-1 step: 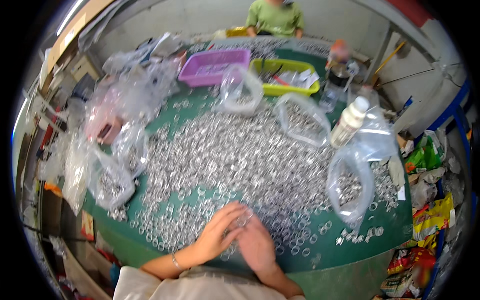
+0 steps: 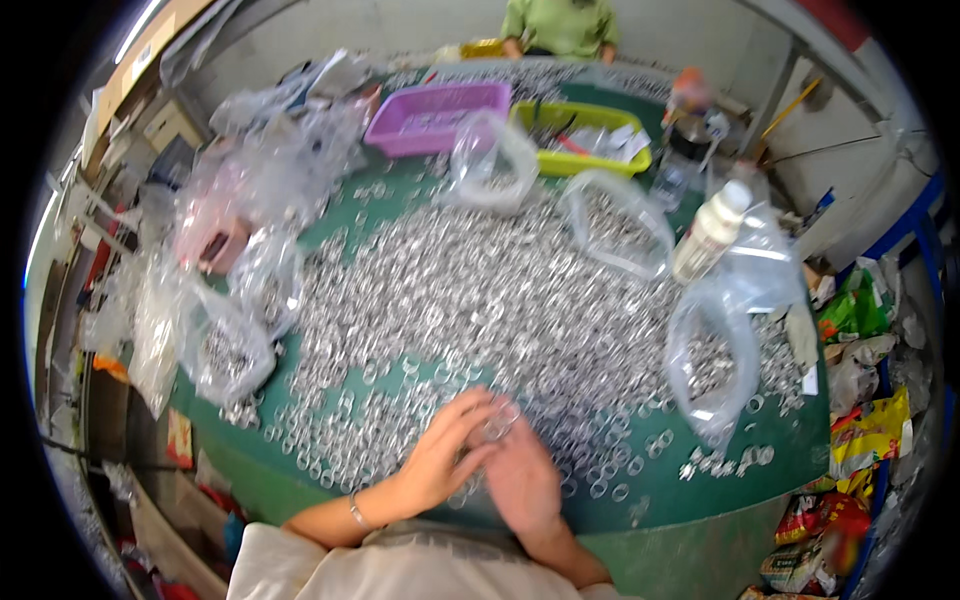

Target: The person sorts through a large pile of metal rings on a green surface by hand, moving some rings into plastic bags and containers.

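My left hand (image 2: pixel 447 448), a bracelet on its wrist, is bent at the near edge of a heap of small silvery rings (image 2: pixel 440 300). Its thumb and fingers close on a silvery ring (image 2: pixel 500 418), perhaps more than one. Close against it is my right hand (image 2: pixel 525 485), smeared by motion; its fingertips are partly hidden behind the ring and the left fingers, so its grip does not show. Loose rings lie on the green tabletop (image 2: pixel 700 505) around both hands.
Clear plastic bags of metal parts (image 2: pixel 712 365) stand right, left and behind the heap. A white bottle (image 2: pixel 712 232) is at the right. Farther back are a purple basket (image 2: pixel 440 118) and a yellow-green basket (image 2: pixel 590 165). Across the table is a person in green (image 2: pixel 560 28).
The whole view has shifted slightly, so the table's things appear a little higher and farther right. The hands stay together around the ring.
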The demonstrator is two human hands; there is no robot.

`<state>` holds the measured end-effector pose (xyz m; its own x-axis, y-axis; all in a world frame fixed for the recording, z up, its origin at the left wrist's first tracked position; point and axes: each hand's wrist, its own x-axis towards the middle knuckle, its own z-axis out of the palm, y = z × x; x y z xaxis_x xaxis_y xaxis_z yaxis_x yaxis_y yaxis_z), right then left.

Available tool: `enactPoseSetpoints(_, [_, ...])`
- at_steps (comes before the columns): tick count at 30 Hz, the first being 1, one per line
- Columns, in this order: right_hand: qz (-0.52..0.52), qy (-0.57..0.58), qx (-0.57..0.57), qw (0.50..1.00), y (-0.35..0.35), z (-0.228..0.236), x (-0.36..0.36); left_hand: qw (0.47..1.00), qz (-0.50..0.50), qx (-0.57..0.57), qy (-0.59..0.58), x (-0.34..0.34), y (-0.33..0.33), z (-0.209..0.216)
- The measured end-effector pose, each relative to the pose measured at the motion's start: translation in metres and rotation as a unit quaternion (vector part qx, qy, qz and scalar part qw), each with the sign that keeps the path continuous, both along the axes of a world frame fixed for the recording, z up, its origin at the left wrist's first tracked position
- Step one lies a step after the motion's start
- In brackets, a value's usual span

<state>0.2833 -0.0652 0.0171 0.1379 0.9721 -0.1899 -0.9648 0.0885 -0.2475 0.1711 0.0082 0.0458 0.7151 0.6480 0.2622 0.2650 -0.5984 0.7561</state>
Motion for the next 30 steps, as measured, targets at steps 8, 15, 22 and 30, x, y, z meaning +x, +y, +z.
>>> enactPoseSetpoints(8, [-0.093,-0.046,-0.005,0.995,-0.018,0.008,-0.012,0.999,-0.019,0.015,-0.032,-0.019,-0.028,-0.001])
enactPoseSetpoints(15, [-0.127,-0.271,-0.008,0.954,-0.025,-0.002,-0.024,0.997,0.006,-0.042,-0.062,-0.038,-0.031,-0.007])
enactPoseSetpoints(22, [0.022,-0.62,-0.015,0.784,-0.027,0.006,-0.046,0.548,-0.025,-0.771,-0.323,-0.047,-0.021,-0.03])
enactPoseSetpoints(30, [-0.177,-0.779,0.062,0.598,-0.021,0.012,-0.055,0.46,-0.028,-0.788,-0.409,-0.056,-0.02,-0.03])
